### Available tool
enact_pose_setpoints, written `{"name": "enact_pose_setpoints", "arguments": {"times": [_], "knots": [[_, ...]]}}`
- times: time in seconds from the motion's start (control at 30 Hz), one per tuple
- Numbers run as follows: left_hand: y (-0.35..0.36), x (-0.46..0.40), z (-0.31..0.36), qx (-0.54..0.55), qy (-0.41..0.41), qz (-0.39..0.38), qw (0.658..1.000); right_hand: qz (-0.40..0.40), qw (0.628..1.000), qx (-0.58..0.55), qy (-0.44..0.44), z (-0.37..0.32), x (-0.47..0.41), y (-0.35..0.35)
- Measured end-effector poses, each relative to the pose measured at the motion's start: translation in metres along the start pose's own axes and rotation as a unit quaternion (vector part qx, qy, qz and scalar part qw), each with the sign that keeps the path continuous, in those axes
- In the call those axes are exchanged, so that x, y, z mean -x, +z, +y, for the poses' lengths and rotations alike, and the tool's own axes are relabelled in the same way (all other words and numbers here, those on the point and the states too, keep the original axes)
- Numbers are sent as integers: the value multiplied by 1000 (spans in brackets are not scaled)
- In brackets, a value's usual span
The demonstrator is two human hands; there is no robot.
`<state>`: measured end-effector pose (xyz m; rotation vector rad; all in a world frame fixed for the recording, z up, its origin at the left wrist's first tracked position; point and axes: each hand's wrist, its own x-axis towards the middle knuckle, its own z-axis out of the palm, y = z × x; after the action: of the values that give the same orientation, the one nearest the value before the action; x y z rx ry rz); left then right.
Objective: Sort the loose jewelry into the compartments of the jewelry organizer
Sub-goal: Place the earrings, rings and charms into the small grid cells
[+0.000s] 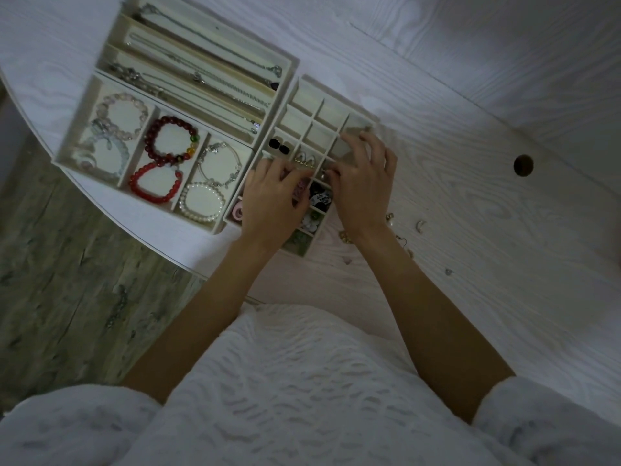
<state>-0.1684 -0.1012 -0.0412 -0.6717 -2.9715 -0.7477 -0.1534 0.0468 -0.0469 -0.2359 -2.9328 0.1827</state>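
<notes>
The cream small-cell grid tray of the jewelry organizer [331, 121] is lying on the white wood-grain tabletop [470, 203], and both hands are working over its middle cells. The left hand [272, 196] is resting across the tray's near-left cells with its fingers curled downward; whether it is pinching anything cannot be told. The right hand [364, 188] is hovering over the tray's right-hand cells with fingers bent, the fingertips apparently closing on something small near a divider; the item itself is hidden.

Risk, as judged: the light is dim and the hands are covering several cells, so a small piece could be dropped into the wrong cell, or onto a filled one such as that holding the gold heart-shaped earrings [305, 159] just beyond the left hand's fingertips. The right forearm is passing beside the loose small earrings and charms [389, 218] scattered right of the tray; a sweep of the wrist could be scattering them. The tray's near-left corner is sitting close to the table's curved edge, so a nudge could be tipping it off.

Left of the grid tray, and touching it, a cream bracelet tray [67, 153] is holding beaded bracelets; beyond that, a cream necklace tray [292, 67] is holding chains. Below the table edge, grey-green wood-look flooring [67, 264] is showing.
</notes>
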Motion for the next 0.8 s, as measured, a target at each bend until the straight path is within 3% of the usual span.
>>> {"name": "enact_pose_setpoints", "arguments": {"times": [0.1,0.3,0.4,0.5,0.63,0.7,0.8], "knots": [[2,1,-1,-3,1,4,1000,-4,1000,-16,4,1,1,-5],[0,4,1,13,26,16,999,41,982,-181,26,31,26,-47],[4,6,9,2,68,-18,998,38,986,-152,61,62,61,-71],[7,8,14,-26,83,-57,995,-22,974,-128,186,83,96,-80],[5,10,20,-62,100,-71,991,-183,910,-117,354,92,135,-73],[4,11,22,-63,98,-70,991,-178,888,-177,386,85,141,-66],[5,14,25,-51,86,-66,993,-147,905,-223,330,71,139,-54]]}}
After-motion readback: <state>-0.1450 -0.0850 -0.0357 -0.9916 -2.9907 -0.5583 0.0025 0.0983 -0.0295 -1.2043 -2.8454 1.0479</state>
